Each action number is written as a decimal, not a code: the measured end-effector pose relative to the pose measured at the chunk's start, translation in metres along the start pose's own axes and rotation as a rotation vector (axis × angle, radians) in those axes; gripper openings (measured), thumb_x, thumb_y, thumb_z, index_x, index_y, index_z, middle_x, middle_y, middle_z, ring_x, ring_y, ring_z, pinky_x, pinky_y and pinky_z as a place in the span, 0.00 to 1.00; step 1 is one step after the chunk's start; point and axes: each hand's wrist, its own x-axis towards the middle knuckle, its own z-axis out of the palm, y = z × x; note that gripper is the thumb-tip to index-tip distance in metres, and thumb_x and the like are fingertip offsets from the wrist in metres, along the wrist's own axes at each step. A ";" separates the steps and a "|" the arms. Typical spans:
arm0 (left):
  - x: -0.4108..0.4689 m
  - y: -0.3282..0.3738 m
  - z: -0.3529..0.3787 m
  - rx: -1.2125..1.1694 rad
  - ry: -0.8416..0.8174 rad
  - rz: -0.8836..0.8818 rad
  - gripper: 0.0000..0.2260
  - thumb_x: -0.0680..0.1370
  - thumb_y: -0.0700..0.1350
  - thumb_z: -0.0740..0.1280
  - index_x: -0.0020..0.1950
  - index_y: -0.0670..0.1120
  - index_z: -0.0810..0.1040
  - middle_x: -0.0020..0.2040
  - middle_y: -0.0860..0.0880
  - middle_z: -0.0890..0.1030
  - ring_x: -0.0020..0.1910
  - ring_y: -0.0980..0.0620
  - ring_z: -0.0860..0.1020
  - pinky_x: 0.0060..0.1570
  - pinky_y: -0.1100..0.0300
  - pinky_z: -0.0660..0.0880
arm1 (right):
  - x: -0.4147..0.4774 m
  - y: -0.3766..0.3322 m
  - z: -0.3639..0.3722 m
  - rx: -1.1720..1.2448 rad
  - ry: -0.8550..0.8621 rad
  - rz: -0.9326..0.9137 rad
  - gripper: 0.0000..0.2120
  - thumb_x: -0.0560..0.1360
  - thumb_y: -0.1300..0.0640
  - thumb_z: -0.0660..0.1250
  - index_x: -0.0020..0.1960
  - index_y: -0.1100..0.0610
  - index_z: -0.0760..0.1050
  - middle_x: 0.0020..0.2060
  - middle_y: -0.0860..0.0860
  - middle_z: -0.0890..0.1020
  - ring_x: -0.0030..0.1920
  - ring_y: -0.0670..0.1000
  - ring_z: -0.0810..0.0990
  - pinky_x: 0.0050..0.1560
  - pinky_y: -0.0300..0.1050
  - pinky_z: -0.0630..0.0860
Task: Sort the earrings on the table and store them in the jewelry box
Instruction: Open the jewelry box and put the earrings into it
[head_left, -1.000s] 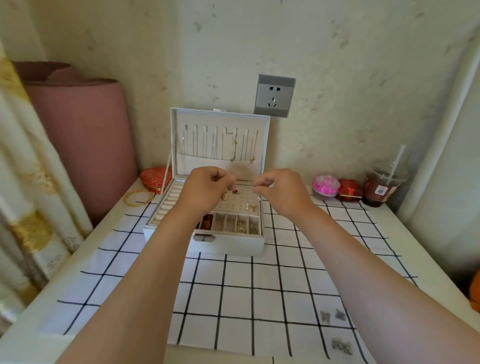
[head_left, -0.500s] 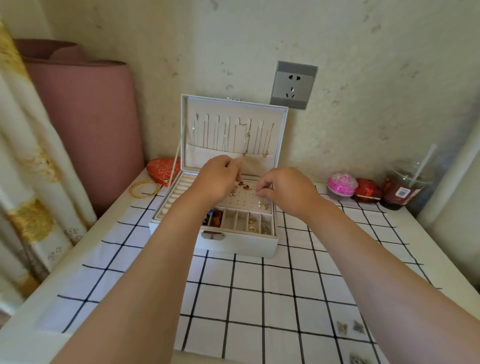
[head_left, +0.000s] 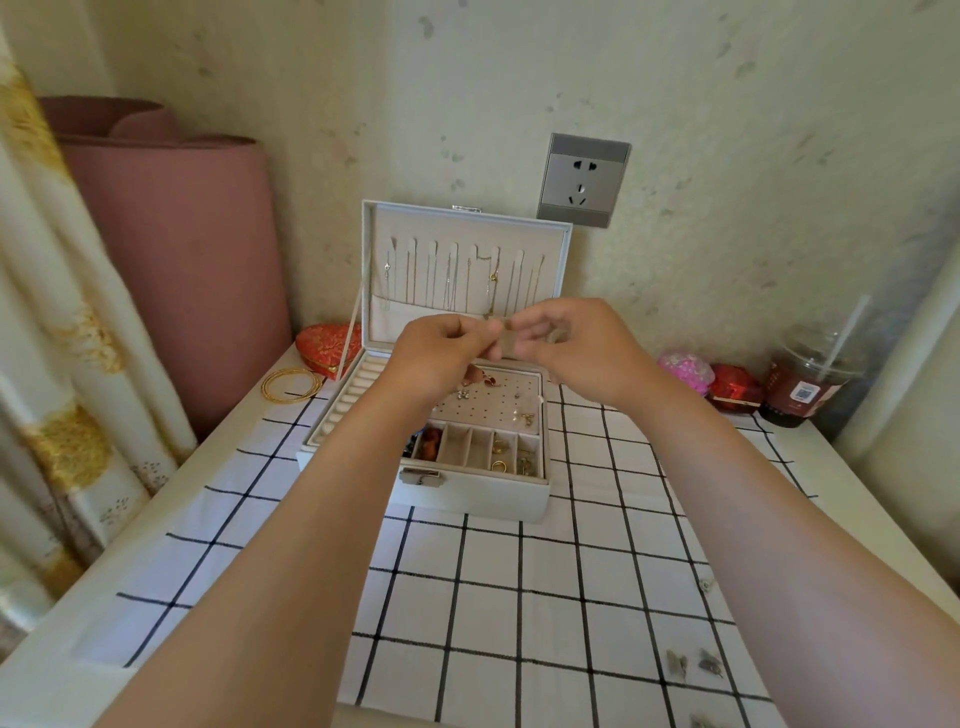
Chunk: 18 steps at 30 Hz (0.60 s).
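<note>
A white jewelry box (head_left: 467, 493) stands open at the back of the table, its lid upright with necklaces hanging in it. Its beige stud panel (head_left: 498, 400) carries a few earrings, and the front compartments hold rings. My left hand (head_left: 436, 353) and my right hand (head_left: 576, 343) hover above the box, fingertips nearly touching. Both pinch at something tiny between them; the item itself is too small to make out. Two small butterfly-shaped earrings (head_left: 693, 664) lie on the checked cloth at the near right, and a small stud (head_left: 705, 585) lies farther back.
A white cloth with a black grid (head_left: 519, 597) covers the table. Gold bangles (head_left: 291, 384) and a red heart box (head_left: 327, 345) sit left of the jewelry box. A pink ball (head_left: 685, 370), a red box (head_left: 735, 387) and a lidded drink cup (head_left: 810, 384) stand at the back right. A pink roll (head_left: 176, 249) leans at the left.
Both hands have risen from the stud panel and drawn together above the box. The camera has tilted up a little, so the table's near earrings sit lower in view.
</note>
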 end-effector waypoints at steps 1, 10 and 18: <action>-0.001 0.001 0.002 -0.002 -0.002 -0.003 0.10 0.79 0.51 0.69 0.45 0.45 0.83 0.38 0.54 0.83 0.27 0.61 0.76 0.25 0.71 0.70 | -0.001 -0.005 -0.001 0.062 -0.020 -0.007 0.10 0.74 0.60 0.74 0.56 0.53 0.83 0.44 0.48 0.86 0.32 0.34 0.79 0.38 0.36 0.74; -0.002 0.006 0.003 0.001 -0.005 0.005 0.10 0.78 0.53 0.68 0.45 0.49 0.84 0.38 0.53 0.85 0.29 0.60 0.76 0.26 0.69 0.71 | -0.007 -0.014 0.001 0.271 0.057 -0.029 0.04 0.74 0.63 0.74 0.48 0.58 0.85 0.36 0.49 0.86 0.26 0.40 0.76 0.30 0.37 0.74; 0.011 -0.018 0.019 0.825 0.036 0.219 0.08 0.78 0.53 0.69 0.55 0.58 0.84 0.52 0.55 0.80 0.59 0.51 0.72 0.60 0.53 0.70 | -0.002 0.030 0.000 -0.092 0.147 0.146 0.03 0.74 0.56 0.74 0.44 0.49 0.86 0.37 0.39 0.83 0.35 0.35 0.79 0.45 0.43 0.78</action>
